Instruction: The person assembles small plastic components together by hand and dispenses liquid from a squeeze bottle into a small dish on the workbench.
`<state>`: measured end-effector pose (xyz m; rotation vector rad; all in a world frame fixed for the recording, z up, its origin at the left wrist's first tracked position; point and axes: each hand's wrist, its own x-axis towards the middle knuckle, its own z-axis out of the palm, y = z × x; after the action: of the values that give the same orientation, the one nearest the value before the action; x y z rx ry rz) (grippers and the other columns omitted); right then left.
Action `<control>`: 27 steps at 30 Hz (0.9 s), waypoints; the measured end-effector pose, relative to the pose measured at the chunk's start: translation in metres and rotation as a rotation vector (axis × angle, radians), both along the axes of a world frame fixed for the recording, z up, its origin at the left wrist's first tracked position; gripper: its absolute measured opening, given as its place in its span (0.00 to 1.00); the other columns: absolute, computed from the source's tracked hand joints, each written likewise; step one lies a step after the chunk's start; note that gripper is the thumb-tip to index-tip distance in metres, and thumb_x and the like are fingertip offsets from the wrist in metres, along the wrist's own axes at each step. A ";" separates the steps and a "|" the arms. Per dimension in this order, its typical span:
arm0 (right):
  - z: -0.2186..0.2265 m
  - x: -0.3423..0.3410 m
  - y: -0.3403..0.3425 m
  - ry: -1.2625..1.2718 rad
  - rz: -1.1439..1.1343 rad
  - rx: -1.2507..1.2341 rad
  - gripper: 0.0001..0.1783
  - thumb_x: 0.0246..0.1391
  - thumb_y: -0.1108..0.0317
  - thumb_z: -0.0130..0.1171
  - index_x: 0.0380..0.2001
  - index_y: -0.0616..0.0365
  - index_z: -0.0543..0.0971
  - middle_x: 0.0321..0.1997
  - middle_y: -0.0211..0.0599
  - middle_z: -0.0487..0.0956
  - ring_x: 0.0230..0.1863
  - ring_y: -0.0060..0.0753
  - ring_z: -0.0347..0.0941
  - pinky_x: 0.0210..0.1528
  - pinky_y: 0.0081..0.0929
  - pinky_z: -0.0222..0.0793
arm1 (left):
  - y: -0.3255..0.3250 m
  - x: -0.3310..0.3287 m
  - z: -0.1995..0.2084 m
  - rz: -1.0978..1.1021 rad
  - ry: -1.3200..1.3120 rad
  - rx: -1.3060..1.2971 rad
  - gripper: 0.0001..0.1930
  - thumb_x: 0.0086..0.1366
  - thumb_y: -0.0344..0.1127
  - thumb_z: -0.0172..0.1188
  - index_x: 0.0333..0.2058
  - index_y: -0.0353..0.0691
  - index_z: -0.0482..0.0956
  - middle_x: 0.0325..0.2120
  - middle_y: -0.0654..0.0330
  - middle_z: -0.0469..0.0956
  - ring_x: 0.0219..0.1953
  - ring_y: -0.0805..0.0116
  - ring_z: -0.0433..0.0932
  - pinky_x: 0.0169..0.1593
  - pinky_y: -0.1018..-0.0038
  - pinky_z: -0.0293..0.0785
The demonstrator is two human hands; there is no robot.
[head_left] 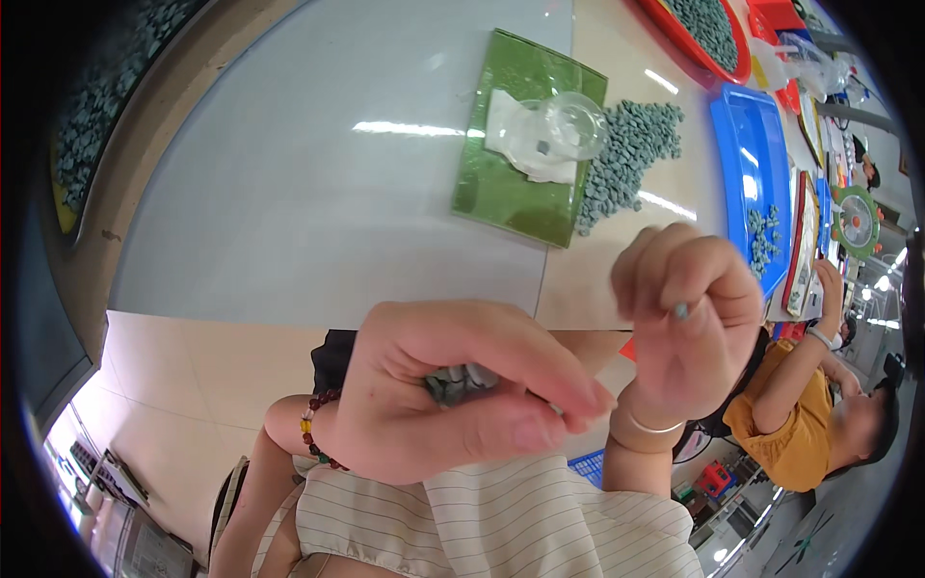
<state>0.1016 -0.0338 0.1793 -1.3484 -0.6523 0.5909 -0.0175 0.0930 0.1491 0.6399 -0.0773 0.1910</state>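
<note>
Low in front of me, my left hand (462, 385), with a beaded bracelet at the wrist, is curled round several grey-green stone chips (461, 383) that show in the hollow of its palm. Its thumb and fingertips meet at the right, with a tiny bit of something pale between them. To the right, my right hand (689, 318) pinches a small blue-green stone chip (681, 310) between thumb and finger; a thin bangle circles that wrist. Beyond both hands, a heap of stone chips (626, 159) lies on the table, beside a green board (520, 207).
On the board are a clear round dish (578, 125) and white tissue (498, 120). A blue tray (740, 144) holding some chips and a red basin (742, 58) full of them stand right. A person in yellow (785, 414) sits at the right. Dark bin (106, 125) at left.
</note>
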 end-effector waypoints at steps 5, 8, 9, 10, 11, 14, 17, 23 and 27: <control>-0.013 -0.018 -0.018 0.452 -0.052 0.195 0.05 0.45 0.76 0.53 0.27 0.69 0.72 0.26 0.42 0.73 0.28 0.31 0.69 0.33 0.25 0.67 | -0.004 0.003 0.001 -0.044 0.213 0.013 0.10 0.55 0.34 0.60 0.31 0.40 0.69 0.23 0.55 0.76 0.24 0.72 0.74 0.27 0.81 0.68; -0.015 -0.026 -0.022 0.421 -0.103 0.256 0.05 0.45 0.77 0.53 0.27 0.69 0.72 0.26 0.43 0.73 0.28 0.33 0.70 0.32 0.25 0.67 | -0.012 0.008 -0.006 -0.038 0.113 0.035 0.10 0.54 0.33 0.62 0.30 0.41 0.69 0.25 0.52 0.75 0.25 0.72 0.74 0.27 0.80 0.69; -0.017 -0.026 -0.026 0.422 -0.112 0.260 0.05 0.45 0.77 0.53 0.27 0.69 0.72 0.26 0.43 0.73 0.28 0.33 0.70 0.32 0.25 0.67 | -0.013 0.012 -0.006 0.000 0.063 0.168 0.10 0.54 0.32 0.62 0.30 0.41 0.69 0.25 0.51 0.75 0.24 0.72 0.73 0.27 0.80 0.69; -0.020 -0.026 -0.031 0.301 -0.128 0.264 0.05 0.45 0.77 0.52 0.27 0.69 0.72 0.26 0.43 0.74 0.29 0.34 0.70 0.33 0.27 0.68 | -0.014 0.014 -0.006 0.040 0.012 0.299 0.09 0.53 0.30 0.62 0.29 0.41 0.68 0.26 0.50 0.75 0.24 0.72 0.73 0.27 0.80 0.69; -0.021 -0.026 -0.035 0.180 -0.143 0.267 0.05 0.45 0.77 0.52 0.27 0.69 0.72 0.26 0.43 0.74 0.29 0.35 0.70 0.34 0.29 0.69 | -0.015 0.015 -0.006 0.032 0.013 0.301 0.09 0.53 0.30 0.62 0.29 0.41 0.68 0.26 0.50 0.75 0.24 0.72 0.73 0.27 0.80 0.69; -0.019 -0.024 -0.042 -0.020 -0.177 0.278 0.05 0.41 0.80 0.53 0.27 0.68 0.73 0.27 0.45 0.74 0.30 0.39 0.72 0.36 0.32 0.71 | -0.019 0.016 -0.005 0.052 -0.071 0.470 0.09 0.54 0.26 0.60 0.31 0.38 0.67 0.25 0.48 0.74 0.21 0.72 0.71 0.27 0.79 0.69; -0.015 -0.026 -0.041 -0.245 -0.179 0.166 0.08 0.37 0.84 0.55 0.27 0.67 0.74 0.28 0.47 0.75 0.31 0.41 0.74 0.36 0.31 0.72 | -0.031 0.009 0.002 0.098 0.095 0.298 0.10 0.55 0.22 0.56 0.34 0.33 0.65 0.24 0.47 0.74 0.19 0.71 0.70 0.27 0.78 0.69; -0.011 -0.025 -0.040 -0.511 -0.135 0.022 0.07 0.50 0.72 0.52 0.24 0.65 0.69 0.27 0.49 0.74 0.29 0.42 0.74 0.33 0.33 0.71 | -0.049 0.019 -0.010 0.343 -0.062 0.184 0.12 0.44 0.13 0.61 0.29 0.28 0.72 0.23 0.47 0.77 0.23 0.69 0.77 0.29 0.80 0.72; -0.009 -0.023 -0.043 -0.520 -0.118 0.003 0.06 0.49 0.73 0.53 0.24 0.65 0.70 0.28 0.50 0.74 0.30 0.42 0.74 0.33 0.34 0.71 | -0.047 0.020 -0.012 0.339 -0.086 0.267 0.12 0.43 0.12 0.61 0.29 0.28 0.73 0.24 0.48 0.77 0.21 0.68 0.77 0.25 0.81 0.71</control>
<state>0.0788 -0.0766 0.1703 -1.5385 -0.9814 0.1367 0.0028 0.0465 0.1373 0.9096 -0.0773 0.5424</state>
